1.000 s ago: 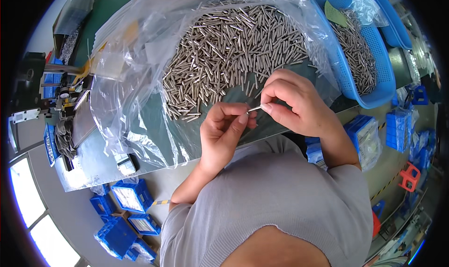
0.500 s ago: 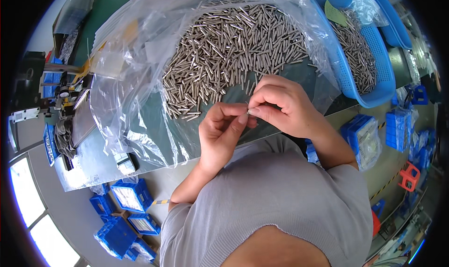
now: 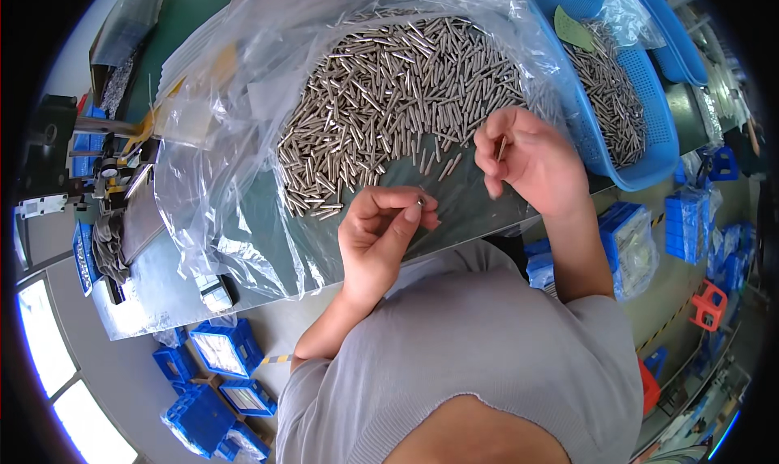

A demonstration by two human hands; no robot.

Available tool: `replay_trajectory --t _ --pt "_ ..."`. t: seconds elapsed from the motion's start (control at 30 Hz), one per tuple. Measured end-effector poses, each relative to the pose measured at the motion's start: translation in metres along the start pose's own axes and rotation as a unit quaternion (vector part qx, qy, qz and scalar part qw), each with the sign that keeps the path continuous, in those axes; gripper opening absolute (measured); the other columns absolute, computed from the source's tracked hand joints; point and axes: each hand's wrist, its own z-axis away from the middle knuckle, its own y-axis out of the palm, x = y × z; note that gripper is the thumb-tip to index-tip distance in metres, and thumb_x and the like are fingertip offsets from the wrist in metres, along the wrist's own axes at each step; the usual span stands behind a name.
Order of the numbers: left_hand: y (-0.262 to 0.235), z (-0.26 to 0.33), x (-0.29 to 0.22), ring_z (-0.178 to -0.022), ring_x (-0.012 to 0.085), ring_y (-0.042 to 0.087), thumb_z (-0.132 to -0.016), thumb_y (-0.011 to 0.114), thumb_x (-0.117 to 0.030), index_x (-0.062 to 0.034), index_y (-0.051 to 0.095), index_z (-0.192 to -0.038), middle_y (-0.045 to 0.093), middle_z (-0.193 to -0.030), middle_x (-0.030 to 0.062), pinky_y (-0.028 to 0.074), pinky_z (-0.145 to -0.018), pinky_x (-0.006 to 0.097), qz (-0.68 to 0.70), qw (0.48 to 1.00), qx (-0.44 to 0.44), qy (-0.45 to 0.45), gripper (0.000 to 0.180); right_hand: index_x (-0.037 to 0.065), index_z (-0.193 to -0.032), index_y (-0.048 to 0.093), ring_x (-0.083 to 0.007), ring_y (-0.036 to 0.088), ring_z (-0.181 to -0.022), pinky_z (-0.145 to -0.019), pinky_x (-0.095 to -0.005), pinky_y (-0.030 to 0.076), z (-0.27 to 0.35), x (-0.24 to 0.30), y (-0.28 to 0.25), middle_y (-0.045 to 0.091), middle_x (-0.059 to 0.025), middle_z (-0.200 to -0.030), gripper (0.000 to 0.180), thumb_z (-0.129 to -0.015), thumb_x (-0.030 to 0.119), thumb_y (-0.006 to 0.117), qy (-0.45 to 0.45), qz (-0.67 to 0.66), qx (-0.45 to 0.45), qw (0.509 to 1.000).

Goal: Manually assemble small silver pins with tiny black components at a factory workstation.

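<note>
A broad heap of short, slim metal pins (image 3: 406,82) lies on clear plastic sheeting (image 3: 219,139) over the dark green worktop. At the heap's near edge, my left hand (image 3: 377,233) pinches a small metal pin between thumb and forefinger; only its round end (image 3: 421,202) shows. My right hand (image 3: 535,159) is raised to the right, apart from the left, with its fingers curled. Between those fingers a slender metal pin (image 3: 502,147) shows, partly covered. A few loose pins (image 3: 446,168) lie on the worktop between the two hands.
A blue perforated basket (image 3: 667,131) with more pins and a green paper slip (image 3: 573,30) stands at the right. Metal fixtures (image 3: 105,131) stand at the far left. Blue crates (image 3: 227,346) and a red stool (image 3: 708,305) are on the floor.
My hands, together half a second ago, are now apart. The right hand has moved right and slightly up; the left stays nearly in place, still pinching.
</note>
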Motion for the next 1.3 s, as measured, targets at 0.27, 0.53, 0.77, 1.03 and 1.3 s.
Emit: replay_trajectory --t 0.27,0.53,0.77,1.03,1.3 --pt "-0.002 0.0 -0.001 -0.079 0.0162 0.061 -0.089 0.05 0.005 0.0028 0.051 -0.096 0.061 -0.098 0.015 0.051 -0.074 0.027 -0.001 1.0 -0.003 -0.002 0.008 0.006 -0.084 0.062 -0.0286 0.056 -0.068 -0.058 -0.0359 0.044 -0.001 -0.015 0.013 0.055 -0.0081 -0.075 0.018 -0.068 0.005 0.07 -0.165 0.747 -0.057 0.641" --pt "0.0 -0.001 -0.002 -0.081 0.0154 0.061 -0.09 0.05 0.004 0.003 0.051 -0.098 0.061 -0.097 0.0143 0.051 -0.075 0.027 -0.024 1.0 0.005 -0.01 0.008 0.003 -0.08 0.058 -0.0168 0.051 -0.063 -0.056 -0.0273 0.04 0.004 -0.008 0.022 0.051 -0.0048 -0.072 0.011 -0.075 0.003 0.068 -0.129 0.603 -0.013 0.787" --pt "0.0 0.0 -0.002 -0.082 0.0155 0.061 -0.09 0.05 0.005 0.0035 0.051 -0.099 0.061 -0.096 0.0135 0.052 -0.076 0.027 -0.031 0.999 0.013 -0.014 0.009 0.002 -0.079 0.058 -0.0128 0.051 -0.064 -0.057 -0.0247 0.039 -0.002 -0.02 0.028 0.052 -0.0038 -0.073 0.01 -0.077 0.003 0.068 -0.121 0.509 0.011 0.852" --pt "-0.002 0.001 -0.001 -0.083 0.0151 0.061 -0.089 0.049 0.006 0.0038 0.051 -0.099 0.061 -0.095 0.0116 0.051 -0.077 0.027 -0.051 0.998 0.015 -0.017 0.01 0.002 -0.078 0.055 -0.0084 0.055 -0.064 -0.054 -0.0222 0.042 -0.005 -0.032 0.038 0.051 -0.0022 -0.074 0.012 -0.078 0.0 0.067 -0.031 0.408 0.005 0.913" --pt "-0.002 0.001 -0.001 -0.081 0.0155 0.061 -0.089 0.05 0.005 0.0034 0.052 -0.097 0.061 -0.095 0.0133 0.051 -0.075 0.027 -0.008 1.0 0.012 -0.005 0.008 0.002 -0.081 0.055 -0.0058 0.049 -0.067 -0.057 -0.0212 0.04 0.004 -0.017 0.021 0.052 0.0013 -0.073 0.009 -0.084 0.007 0.062 -0.034 0.368 -0.069 0.927"
